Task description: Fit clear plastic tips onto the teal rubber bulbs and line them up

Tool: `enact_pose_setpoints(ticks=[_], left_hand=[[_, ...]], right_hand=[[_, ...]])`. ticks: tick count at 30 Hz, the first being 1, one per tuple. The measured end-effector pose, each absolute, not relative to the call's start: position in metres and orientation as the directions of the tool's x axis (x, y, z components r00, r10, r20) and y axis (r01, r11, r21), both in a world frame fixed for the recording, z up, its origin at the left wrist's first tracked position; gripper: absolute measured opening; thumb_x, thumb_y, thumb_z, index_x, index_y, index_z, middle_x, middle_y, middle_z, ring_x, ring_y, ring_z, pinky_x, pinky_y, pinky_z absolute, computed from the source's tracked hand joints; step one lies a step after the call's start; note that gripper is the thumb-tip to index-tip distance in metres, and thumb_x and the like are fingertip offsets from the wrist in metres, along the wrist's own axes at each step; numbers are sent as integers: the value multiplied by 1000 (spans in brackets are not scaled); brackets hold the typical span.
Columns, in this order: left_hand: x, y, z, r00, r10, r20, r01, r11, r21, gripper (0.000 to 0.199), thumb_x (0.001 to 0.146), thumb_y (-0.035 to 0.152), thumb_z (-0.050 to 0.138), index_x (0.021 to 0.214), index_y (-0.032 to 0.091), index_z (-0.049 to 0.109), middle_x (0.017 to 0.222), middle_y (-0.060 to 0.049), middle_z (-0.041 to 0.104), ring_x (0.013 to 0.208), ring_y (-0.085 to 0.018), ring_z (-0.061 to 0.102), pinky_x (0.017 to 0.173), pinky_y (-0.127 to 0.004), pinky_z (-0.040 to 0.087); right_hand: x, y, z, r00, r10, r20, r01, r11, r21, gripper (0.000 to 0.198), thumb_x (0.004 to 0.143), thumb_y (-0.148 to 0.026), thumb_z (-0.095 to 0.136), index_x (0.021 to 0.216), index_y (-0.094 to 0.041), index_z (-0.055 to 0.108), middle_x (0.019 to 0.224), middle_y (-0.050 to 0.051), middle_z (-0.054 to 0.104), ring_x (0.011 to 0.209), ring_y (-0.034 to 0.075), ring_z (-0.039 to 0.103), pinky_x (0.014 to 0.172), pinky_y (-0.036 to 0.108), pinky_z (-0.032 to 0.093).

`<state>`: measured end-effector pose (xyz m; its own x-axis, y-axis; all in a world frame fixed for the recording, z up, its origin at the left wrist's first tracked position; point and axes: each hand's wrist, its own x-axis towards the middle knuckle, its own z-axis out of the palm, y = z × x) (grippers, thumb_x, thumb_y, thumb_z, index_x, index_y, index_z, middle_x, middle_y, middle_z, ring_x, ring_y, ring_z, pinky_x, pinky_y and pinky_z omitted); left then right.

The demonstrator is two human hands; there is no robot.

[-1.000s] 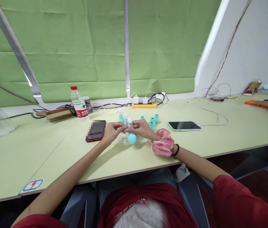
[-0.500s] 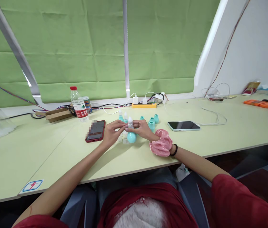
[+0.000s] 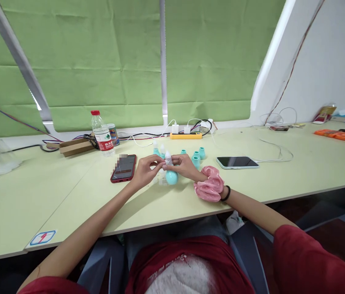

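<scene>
While a teal bulb (image 3: 172,177) with a clear tip (image 3: 168,157) is held up in front of the body, its neck is gripped by the right hand (image 3: 184,166), whose thumb and fingers are closed around the clear part. The tip is pointed upward and slightly leftward, and the round end is hung below the fingers; whether the table (image 3: 160,216) is touched by it cannot be told. The left hand (image 3: 146,171) is brought in from the other side, its thumb and forefinger nearly pinched together at the neck; whether anything is gripped between them cannot be told. Small clear parts (image 3: 162,180) are partly hidden beside the bulb, below the left fingers. Behind the hands, two teal pieces with clear tips (image 3: 156,151) are stood upright, and to the right four open teal pieces (image 3: 196,162) are grouped loosely. The left hand is flanked by a red-cased phone (image 3: 123,168); another phone (image 3: 237,162) is laid beyond the right wrist, on which a pink scrunchie (image 3: 209,184) is worn. Farther back, a bottle (image 3: 102,136) and a yellow power strip (image 3: 185,136) are seen
</scene>
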<state>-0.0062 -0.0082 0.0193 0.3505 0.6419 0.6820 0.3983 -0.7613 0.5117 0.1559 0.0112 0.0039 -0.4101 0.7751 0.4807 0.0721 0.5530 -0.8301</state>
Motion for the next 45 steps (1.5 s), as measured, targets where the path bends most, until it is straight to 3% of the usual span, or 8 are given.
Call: enact_pose_setpoints(ticks=[10,15,19,23,28,32,37,45], left_hand=[[-9,-5,26,471,804,363,-25,-399,916,21,67,30,59,72,10,55,63,-3,55,61,-12,52,61,-26,42],[-15,2,26,532,799,280,-289,-140,947,17,65,26,61,67,11,54,61,-1,49,62,-10,49,60,-24,40],[-20,12,22,417,849,324,-61,-329,942,15,68,27,55,68,12,54,63,-2,48,62,-11,47,62,-28,40],[-19,19,8,387,751,535,585,-648,488,8,67,19,51,65,14,58,68,-6,52,73,-18,45,70,-34,37],[-16,25,-9,495,710,502,762,-632,142,14,66,14,49,68,14,62,70,-8,55,77,-22,44,67,-33,37],[-17,24,-5,370,741,561,719,-611,333,15,67,16,46,69,15,61,67,-5,58,68,-17,48,64,-29,38],[-17,14,10,76,825,560,352,-547,759,27,75,26,34,66,13,57,61,-2,54,52,-11,48,46,-21,35],[-10,8,11,303,920,249,235,-326,916,49,71,46,46,35,14,38,31,3,31,31,-4,27,36,-20,20]], right_hand=[[157,11,13,-498,758,421,-98,433,-896,32,59,-35,65,78,-11,63,66,4,61,66,14,58,63,25,45],[161,17,16,-511,766,390,-190,342,-920,27,66,-37,59,73,-11,62,64,3,59,61,10,54,59,21,43],[163,22,16,-418,815,400,-204,345,-916,31,68,-41,57,67,-11,60,67,3,57,59,8,50,56,20,41],[160,20,16,-407,815,411,-268,324,-907,35,70,-43,54,89,-13,58,65,1,55,56,9,49,55,22,42],[156,11,18,-479,788,387,-228,314,-922,46,75,-49,43,108,-17,46,59,-1,51,49,9,48,48,23,41],[156,8,15,-535,751,386,-13,450,-893,37,73,-45,48,93,-14,53,57,-2,48,45,7,43,45,21,37],[152,7,4,-485,704,519,377,704,-603,18,63,-29,58,64,-11,57,54,-3,48,52,7,40,51,19,31],[148,0,-1,-536,628,565,383,777,-500,16,65,-26,54,64,-12,60,52,-3,48,50,7,38,50,18,30]])
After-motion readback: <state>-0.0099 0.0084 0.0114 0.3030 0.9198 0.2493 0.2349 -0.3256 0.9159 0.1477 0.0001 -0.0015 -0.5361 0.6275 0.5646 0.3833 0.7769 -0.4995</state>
